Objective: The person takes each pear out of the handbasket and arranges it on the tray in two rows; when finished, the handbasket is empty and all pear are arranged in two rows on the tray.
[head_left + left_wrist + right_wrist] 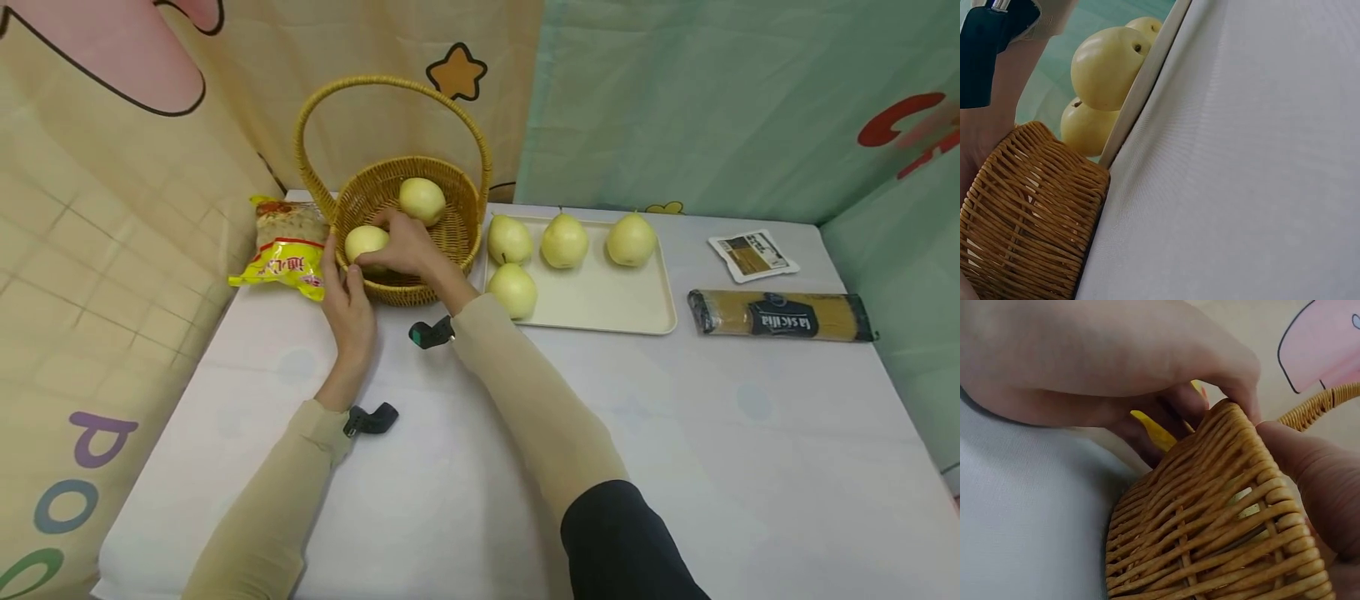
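Note:
A woven basket (390,293) with a tall handle stands at the back left of the table. My left hand (349,312) grips its near left side, with the thumb (1244,394) at the rim and the other fingers along the outer wall. Reaching into the basket, my right hand (408,247) holds a pale yellow pear (365,240) at the left inside, thumb at its near side. A second pear (422,201) lies toward the back of the basket. From the right wrist, the wickerwork (1210,531) hides most of the held pear.
Right of the basket, a cream tray (600,304) bears several pears (564,242). A yellow snack bag (288,246) lies left of the basket. On the right are a small white packet (752,255) and a pasta pack (783,317). Curtains (675,100) hang behind the table.

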Motion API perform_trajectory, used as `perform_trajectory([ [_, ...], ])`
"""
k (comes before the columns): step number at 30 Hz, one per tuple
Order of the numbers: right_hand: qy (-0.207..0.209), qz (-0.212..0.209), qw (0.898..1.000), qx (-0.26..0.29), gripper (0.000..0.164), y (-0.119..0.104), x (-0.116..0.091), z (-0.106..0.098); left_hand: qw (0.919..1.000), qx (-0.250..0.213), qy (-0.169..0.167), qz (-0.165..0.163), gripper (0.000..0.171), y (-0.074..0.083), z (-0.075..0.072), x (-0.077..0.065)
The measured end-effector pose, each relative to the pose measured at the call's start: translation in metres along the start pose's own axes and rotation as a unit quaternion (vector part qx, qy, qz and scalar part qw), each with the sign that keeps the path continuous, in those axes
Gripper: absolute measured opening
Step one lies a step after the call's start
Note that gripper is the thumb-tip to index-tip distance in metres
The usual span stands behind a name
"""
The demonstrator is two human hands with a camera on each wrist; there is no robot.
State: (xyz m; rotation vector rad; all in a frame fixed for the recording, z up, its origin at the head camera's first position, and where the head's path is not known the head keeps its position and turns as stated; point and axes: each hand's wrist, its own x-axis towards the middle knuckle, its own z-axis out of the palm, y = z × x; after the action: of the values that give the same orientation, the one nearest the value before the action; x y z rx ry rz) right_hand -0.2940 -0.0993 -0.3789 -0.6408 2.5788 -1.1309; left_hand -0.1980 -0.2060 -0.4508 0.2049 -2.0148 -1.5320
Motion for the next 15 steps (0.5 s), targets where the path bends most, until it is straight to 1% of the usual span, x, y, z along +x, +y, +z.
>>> perform_trajectory([
  [6,0.013,-0.002,1.0,-0.006,0.068,0.001,-0.004,-0.005,0.9999,0.012,0.003,0.001,0.054,0.001,0.001,-0.001],
  [9,0.032,-0.006,0.999,0.001,0.069,0.001,-0.011,-0.013,0.9999,0.014,0.001,0.0,0.054,0.001,0.001,-0.001],
  [12,0.056,-0.019,0.998,0.014,0.07,-0.001,-0.021,-0.024,0.9998,0.019,-0.004,-0.005,0.053,0.001,0.002,-0.002],
  [15,0.084,-0.023,0.996,0.032,0.069,-0.005,-0.039,-0.039,0.9998,0.019,0.0,-0.003,0.053,0.0,0.0,-0.001],
])
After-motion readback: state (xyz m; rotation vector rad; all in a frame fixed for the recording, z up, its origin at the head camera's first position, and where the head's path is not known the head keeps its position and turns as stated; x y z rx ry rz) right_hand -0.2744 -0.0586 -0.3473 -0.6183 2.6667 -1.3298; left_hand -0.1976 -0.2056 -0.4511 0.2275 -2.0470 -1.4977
